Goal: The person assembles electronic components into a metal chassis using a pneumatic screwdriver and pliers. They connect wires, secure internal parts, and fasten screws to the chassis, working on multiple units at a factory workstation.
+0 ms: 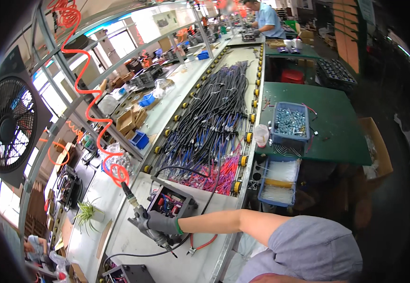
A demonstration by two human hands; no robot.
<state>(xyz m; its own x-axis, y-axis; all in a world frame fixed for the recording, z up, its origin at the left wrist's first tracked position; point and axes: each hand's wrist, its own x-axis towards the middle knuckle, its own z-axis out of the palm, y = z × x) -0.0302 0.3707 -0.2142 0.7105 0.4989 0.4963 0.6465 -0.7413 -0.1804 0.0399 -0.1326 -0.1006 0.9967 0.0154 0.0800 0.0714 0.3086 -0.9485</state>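
Note:
My right hand [163,221] wears a grey glove with a green cuff and reaches across to the left. It is closed around a pneumatic screwdriver [143,220], whose bit points down toward the pale work surface [167,262]. An orange coiled air hose [94,111] runs up from the tool's back end. Just beyond the hand stands an open dark metal case [169,203] with electronic parts inside. Red-handled cutters [201,246] lie nearer, beside a black cable [139,255]. A second dark case [128,274] is partly cut off at the lower edge. My left hand does not show.
A thick bundle of cables [214,113] fills the roller line ahead. To the right, a green table [327,118] carries a blue bin of small parts [290,121]. Shelf posts and a fan [10,120] stand left. A person [268,21] works far ahead.

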